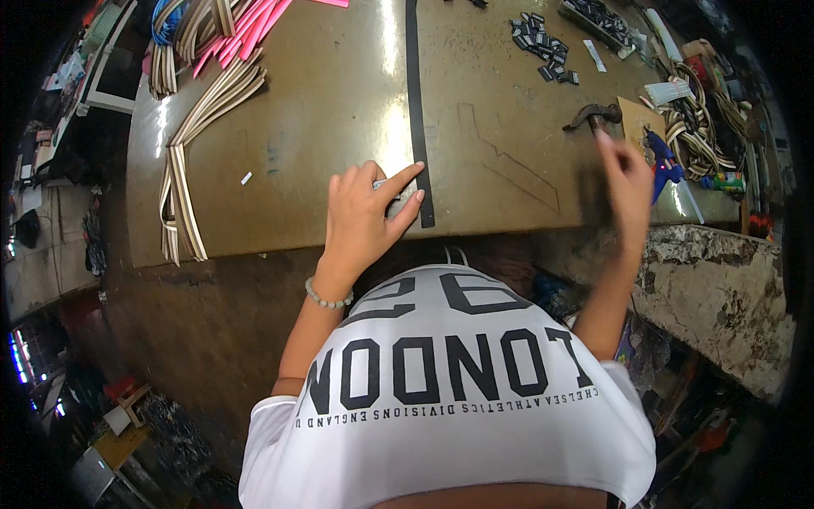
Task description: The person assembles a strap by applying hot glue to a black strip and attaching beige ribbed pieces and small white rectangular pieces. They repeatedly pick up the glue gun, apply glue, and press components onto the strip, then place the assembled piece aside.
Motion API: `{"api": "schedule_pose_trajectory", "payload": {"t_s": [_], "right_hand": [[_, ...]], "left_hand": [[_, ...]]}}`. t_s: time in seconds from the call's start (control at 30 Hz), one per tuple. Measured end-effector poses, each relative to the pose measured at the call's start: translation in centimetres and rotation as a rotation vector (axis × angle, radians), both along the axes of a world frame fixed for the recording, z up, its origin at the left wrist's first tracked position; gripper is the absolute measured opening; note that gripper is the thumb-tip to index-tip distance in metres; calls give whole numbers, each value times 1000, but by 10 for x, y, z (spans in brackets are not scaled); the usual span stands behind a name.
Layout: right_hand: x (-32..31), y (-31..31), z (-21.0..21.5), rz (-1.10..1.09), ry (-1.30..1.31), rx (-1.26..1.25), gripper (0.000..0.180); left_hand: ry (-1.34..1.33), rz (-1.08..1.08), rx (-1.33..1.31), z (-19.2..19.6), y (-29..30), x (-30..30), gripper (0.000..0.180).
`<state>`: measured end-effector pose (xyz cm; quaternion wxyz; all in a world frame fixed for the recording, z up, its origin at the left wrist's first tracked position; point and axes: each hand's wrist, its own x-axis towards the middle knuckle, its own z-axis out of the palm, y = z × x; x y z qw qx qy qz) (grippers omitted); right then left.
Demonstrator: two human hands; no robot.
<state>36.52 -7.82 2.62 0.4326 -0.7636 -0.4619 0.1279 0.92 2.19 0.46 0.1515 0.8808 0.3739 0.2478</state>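
A long black strap (415,102) runs down the table from its far edge, ending near the front edge. My left hand (360,204) lies beside its lower end with fingers spread, the index fingertip and thumb tip touching the strap's left edge. Between that thumb and index finger, partly covered by the hand, shows a small pale grey block (398,193). To the right, my right hand (626,170) is slightly blurred, its fingers closed round the handle of a hammer (599,115). The hammer's dark head points away from me, and most of the handle is hidden.
Cream-and-brown straps (178,182) and pink strips (250,34) lie at left on the table (297,127). Black buckle-like pieces (540,42) are scattered at far right, near a filled tray (598,21). A blue glue gun (664,168) and coiled straps (691,119) lie right.
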Motion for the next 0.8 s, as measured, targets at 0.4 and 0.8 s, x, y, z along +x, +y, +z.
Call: {"api": "schedule_pose_trajectory", "payload": {"t_s": [0.4,0.8], "right_hand": [[118,-24,-34,-449,-138,114,48],[-94,74,27,569,-61,-19,40]], "left_hand": [[-15,-36,43,-6,-2,-2,33],[-24,-40,2,-7,1,-5,35]]}}
